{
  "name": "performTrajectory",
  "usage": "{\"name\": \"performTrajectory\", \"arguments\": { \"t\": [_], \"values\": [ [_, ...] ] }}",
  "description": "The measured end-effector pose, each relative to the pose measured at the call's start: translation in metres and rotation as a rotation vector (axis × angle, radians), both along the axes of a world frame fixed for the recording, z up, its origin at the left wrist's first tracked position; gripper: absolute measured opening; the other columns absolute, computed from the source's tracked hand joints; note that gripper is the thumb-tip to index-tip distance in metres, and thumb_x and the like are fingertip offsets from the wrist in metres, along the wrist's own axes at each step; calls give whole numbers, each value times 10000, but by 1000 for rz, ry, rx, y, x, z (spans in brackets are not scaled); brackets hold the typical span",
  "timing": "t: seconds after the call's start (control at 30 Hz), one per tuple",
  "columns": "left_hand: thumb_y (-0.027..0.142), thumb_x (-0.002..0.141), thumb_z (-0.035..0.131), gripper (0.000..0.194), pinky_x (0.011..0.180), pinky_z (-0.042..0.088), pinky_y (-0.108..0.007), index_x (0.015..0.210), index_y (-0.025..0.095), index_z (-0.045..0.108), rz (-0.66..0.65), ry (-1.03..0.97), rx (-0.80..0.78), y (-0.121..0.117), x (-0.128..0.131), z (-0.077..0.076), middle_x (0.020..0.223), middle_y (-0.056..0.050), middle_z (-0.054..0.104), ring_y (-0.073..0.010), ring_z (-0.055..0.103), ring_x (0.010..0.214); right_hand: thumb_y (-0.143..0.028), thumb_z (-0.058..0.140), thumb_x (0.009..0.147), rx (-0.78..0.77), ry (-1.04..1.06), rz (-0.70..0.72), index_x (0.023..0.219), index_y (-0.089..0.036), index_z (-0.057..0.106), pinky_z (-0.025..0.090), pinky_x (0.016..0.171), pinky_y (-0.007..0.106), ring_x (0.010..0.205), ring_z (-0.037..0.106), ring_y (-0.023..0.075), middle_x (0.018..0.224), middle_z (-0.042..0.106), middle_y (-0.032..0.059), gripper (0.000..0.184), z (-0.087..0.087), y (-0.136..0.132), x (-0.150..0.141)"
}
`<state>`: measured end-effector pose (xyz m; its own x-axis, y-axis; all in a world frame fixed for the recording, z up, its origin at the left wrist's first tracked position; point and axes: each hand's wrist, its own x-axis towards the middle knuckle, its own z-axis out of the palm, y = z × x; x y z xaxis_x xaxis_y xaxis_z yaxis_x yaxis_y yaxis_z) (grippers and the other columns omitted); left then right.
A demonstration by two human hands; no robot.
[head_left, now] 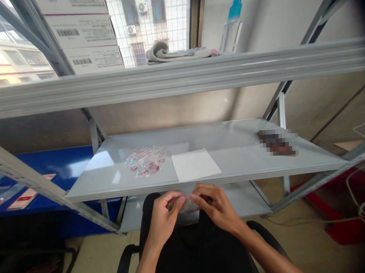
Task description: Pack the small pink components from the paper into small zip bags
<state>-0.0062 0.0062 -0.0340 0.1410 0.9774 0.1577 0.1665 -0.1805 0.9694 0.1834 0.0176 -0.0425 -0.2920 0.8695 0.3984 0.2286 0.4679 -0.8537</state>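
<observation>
Over my lap, in front of the shelf's near edge, my left hand (pixel 170 208) and my right hand (pixel 212 204) pinch the top of a small clear plastic bag (pixel 189 205) from both sides. Thumbs and forefingers almost meet along its upper edge. A faint reddish bit shows low in the bag, too small to make out. On the shelf ahead lies a loose pile of clear zip bags (pixel 148 158) with small red items inside. Right of the pile rests a blank white sheet of paper (pixel 195 165).
The grey metal shelf (pixel 231 138) spans the view, with another shelf board (pixel 179 77) above it. A blurred-out object (pixel 277 143) lies at the right. Above are a spray bottle (pixel 231 24), a folded cloth (pixel 178 54) and labelled boxes (pixel 87 33). Chair armrests flank me.
</observation>
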Motion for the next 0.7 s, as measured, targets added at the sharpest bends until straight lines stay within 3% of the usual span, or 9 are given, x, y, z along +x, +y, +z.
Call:
{"name": "performTrajectory", "arguments": {
  "t": [0.1,0.23,0.5,0.7],
  "values": [
    [393,942,655,286,691,471,-255,785,164,725,-35,66,53,-1,-2,4,758,-45,691,-178,614,735,-424,532,1026,-11,-22,10,677,-180,572,346,607,277,635,485,138,668,541,0,428,-1,0,3],
    [373,941,663,251,679,463,-247,805,171,726,-28,98,86,-4,-3,4,749,-34,680,-171,605,728,-416,544,1022,-42,-87,73,798,-186,637,332,581,260,604,479,127,664,548,-17,335,-1,1,1],
    [351,933,685,181,773,513,-268,877,189,744,-86,117,2,-3,-13,5,864,-45,745,-187,675,808,-353,480,1055,47,-146,117,741,-185,588,369,663,273,670,537,139,707,577,5,372,3,0,4],
    [289,945,664,183,744,478,-266,799,181,687,-72,196,161,-5,-11,11,832,-38,654,-173,621,785,-333,507,1039,14,-180,123,895,-195,650,378,638,262,670,548,138,761,620,5,245,1,-1,2]
  ]
}}
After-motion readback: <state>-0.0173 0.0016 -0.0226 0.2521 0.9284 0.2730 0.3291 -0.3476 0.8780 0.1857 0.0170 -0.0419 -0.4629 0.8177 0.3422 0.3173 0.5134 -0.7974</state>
